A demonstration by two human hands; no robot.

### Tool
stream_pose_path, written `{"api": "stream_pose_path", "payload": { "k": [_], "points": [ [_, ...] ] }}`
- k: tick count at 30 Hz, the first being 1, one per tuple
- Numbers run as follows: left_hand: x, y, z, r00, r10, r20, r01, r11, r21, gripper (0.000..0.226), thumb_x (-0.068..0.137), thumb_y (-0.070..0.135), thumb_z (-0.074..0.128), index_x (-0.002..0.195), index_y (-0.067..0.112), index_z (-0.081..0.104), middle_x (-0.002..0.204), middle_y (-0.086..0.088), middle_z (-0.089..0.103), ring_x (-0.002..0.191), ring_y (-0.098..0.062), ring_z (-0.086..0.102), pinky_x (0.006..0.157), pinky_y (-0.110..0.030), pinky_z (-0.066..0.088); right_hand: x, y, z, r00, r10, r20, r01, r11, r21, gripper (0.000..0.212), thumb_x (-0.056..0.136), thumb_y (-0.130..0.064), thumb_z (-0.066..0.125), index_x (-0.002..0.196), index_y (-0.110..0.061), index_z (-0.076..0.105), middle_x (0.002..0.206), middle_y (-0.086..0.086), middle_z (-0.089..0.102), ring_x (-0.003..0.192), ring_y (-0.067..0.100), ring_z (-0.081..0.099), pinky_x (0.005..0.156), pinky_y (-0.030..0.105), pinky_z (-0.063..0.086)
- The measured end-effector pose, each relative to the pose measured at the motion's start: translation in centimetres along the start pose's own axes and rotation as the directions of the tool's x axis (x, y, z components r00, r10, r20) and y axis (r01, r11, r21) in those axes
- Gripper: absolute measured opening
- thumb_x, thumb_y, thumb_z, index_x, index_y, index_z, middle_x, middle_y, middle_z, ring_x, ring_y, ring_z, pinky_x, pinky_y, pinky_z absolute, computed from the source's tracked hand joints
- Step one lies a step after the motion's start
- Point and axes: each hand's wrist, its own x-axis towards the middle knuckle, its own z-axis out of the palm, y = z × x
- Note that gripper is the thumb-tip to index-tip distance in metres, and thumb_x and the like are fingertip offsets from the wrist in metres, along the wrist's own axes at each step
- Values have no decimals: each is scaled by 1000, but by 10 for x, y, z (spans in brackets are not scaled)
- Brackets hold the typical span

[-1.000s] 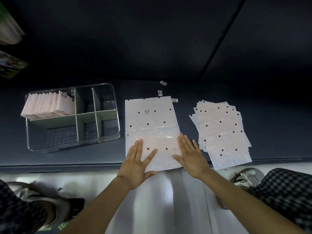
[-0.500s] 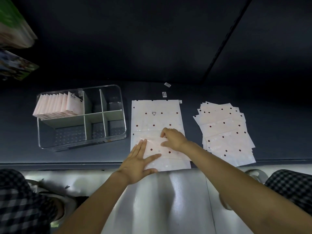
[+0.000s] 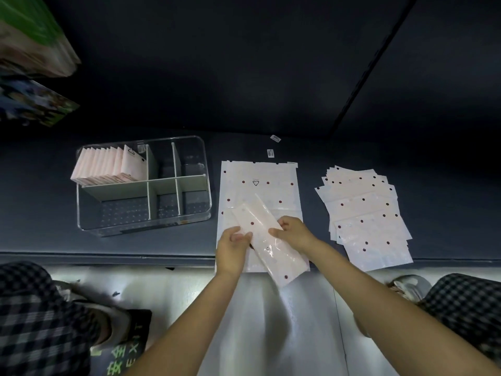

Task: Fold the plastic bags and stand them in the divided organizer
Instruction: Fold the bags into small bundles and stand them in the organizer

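Head view: a folded strip of dotted plastic bag (image 3: pixel 267 234) is held between both hands above a flat bag (image 3: pixel 260 185) that lies spread on the dark desk (image 3: pixel 447 185). The strip runs diagonally, its far end pointing up-left, its near end reaching past the desk's front edge. The left hand (image 3: pixel 233 249) grips the strip's left side, fingers (image 3: pixel 242 236) curled onto its face. The right hand (image 3: pixel 294 233) pinches the right edge between thumb and curled fingers. Both hands are thus grasping the same strip.

A clear divided organizer (image 3: pixel 143 185) stands on the desk to the left, well apart from the hands. Its far-left compartment holds a row of folded bags (image 3: pixel 108 168) standing upright; the other compartments show only the dotted base. A loose stack of unfolded bags (image 3: pixel 366 215) lies fanned on the desk to the right. Two small labels (image 3: pixel 272 146) lie beyond the flat bag. Checked trouser legs (image 3: pixel 32 321) show at the lower corners.
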Motion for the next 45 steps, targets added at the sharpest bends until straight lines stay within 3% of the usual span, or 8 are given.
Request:
{"api": "stream_pose_path", "payload": {
  "k": [3,6,10,15,21,28,37,45],
  "points": [
    [-7,2,5,973,-188,130,207,967,-150,27,90,8,62,114,-3,59,106,-20,67,97,-35,64,92,-42,51,-14,4,8,997,75,33,-81,973,216,10,89,-15,64,87,-11,55,81,4,61,68,15,59,62,25,48],
    [-11,2,0,958,-225,179,262,939,-224,14,91,1,57,103,-2,63,96,-17,68,79,-26,67,74,-30,58,-25,6,12,987,135,85,-158,913,377,15,91,-16,62,101,-7,56,93,9,65,81,23,64,72,34,56],
    [-14,11,-8,936,-240,257,297,931,-213,7,91,0,57,94,-1,63,81,-14,69,60,-20,67,55,-26,57,-35,8,15,985,153,76,-171,908,381,19,91,-25,61,105,-12,56,106,8,65,90,22,64,82,41,54],
    [-14,26,-12,923,-184,338,241,961,-137,5,92,6,57,90,6,62,76,-7,72,66,-19,69,63,-29,58,-48,8,8,992,97,81,-122,900,418,37,94,-40,52,126,-24,46,122,-4,60,105,15,62,79,33,52],
    [-15,33,-15,904,-153,398,208,973,-98,6,92,11,59,94,7,63,78,-3,72,67,-14,70,60,-22,55,-65,3,7,980,-13,197,-82,879,470,22,99,-36,43,115,-28,57,110,-6,69,103,14,65,87,30,52],
    [-14,46,-28,903,-115,415,139,990,-29,9,89,11,64,90,2,62,86,-8,72,74,-14,70,62,-20,55,-66,-7,-3,998,-64,21,48,890,453,13,93,-16,57,92,-12,70,85,0,73,75,13,67,68,23,53],
    [-16,65,-37,878,-85,471,60,996,69,19,85,8,68,102,-1,66,95,-16,71,73,-16,68,65,-20,56,-69,-13,-12,998,-55,-24,59,809,585,11,89,-10,61,88,-7,72,84,5,74,72,15,69,62,23,55],
    [-17,68,-33,909,-14,417,78,987,-138,10,87,1,62,91,8,68,82,-11,72,68,-18,68,65,-24,56,-71,-19,-24,991,-131,4,96,744,661,16,89,-2,57,101,-6,67,91,5,73,81,17,69,71,25,57]
  ]
}}
